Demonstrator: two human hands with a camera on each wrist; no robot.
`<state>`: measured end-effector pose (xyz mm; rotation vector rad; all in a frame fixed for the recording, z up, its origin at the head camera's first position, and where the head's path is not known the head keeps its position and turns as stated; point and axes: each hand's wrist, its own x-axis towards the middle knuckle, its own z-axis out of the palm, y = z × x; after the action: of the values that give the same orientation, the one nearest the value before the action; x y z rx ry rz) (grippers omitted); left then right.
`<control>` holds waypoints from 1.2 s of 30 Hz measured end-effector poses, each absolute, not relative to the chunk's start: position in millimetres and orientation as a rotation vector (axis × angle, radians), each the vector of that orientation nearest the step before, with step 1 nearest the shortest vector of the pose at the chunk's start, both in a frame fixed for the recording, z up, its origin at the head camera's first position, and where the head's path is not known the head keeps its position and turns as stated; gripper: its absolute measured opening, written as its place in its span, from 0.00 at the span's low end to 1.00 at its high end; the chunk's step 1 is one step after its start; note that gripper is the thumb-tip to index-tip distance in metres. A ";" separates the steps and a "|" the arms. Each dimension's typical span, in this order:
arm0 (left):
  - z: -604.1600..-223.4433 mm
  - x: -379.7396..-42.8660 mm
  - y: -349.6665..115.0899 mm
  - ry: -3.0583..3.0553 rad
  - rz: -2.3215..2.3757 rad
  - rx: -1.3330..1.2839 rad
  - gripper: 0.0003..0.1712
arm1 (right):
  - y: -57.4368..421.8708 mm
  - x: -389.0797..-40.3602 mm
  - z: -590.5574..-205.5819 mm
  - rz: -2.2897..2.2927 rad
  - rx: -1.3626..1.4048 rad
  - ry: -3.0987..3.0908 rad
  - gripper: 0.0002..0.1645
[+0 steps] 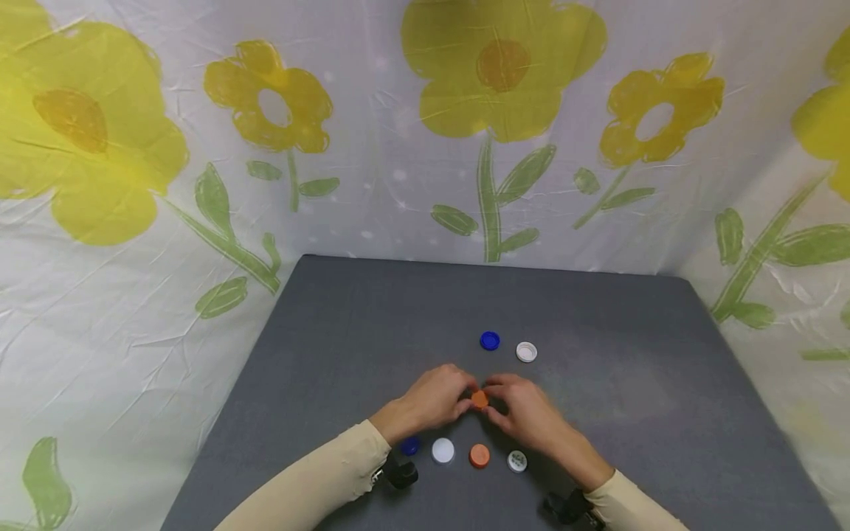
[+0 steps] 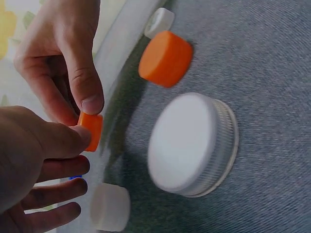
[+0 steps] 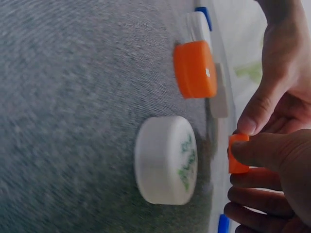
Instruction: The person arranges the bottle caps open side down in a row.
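A small orange bottle cap (image 1: 479, 400) is pinched between both hands above the dark grey table. My left hand (image 1: 434, 398) has its thumb and finger at the cap's left side, while my right hand (image 1: 527, 413) pinches it from the right. In the left wrist view the held cap (image 2: 92, 131) stands on edge between the two thumbs. Nearest to the hands, a second orange cap (image 1: 479, 456) lies on the table just in front. Beside it are a white cap (image 1: 443, 450) and a smaller white cap with a green print (image 1: 517, 461).
A blue cap (image 1: 409, 445) lies partly hidden by the left wrist. Farther back, another blue cap (image 1: 490, 340) and a white cap (image 1: 527, 352) lie with their hollow sides up. The grey table (image 1: 372, 317) meets a flower-print curtain (image 1: 372, 147) at its far edge.
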<state>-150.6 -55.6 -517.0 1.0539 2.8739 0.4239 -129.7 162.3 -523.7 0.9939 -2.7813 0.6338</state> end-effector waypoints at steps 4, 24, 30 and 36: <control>-523.2 -150.9 -53.6 2.855 0.396 1.050 0.08 | 161.3 -128.7 -529.3 0.635 0.996 -2.776 0.13; -531.3 -145.8 -54.0 2.923 0.295 1.132 0.06 | 158.0 -127.6 -538.6 0.534 1.007 -2.745 0.14; -520.0 -155.5 -62.5 2.924 0.386 1.095 0.16 | 164.0 -131.5 -529.2 0.535 0.971 -2.743 0.20; -503.5 -170.0 -70.5 2.947 0.475 1.036 0.23 | 172.7 -145.7 -515.2 0.492 0.921 -2.707 0.24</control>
<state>-170.0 -70.5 -503.5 1.0363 2.9470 0.4748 -145.7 172.7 -515.2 0.9213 -2.7070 0.4916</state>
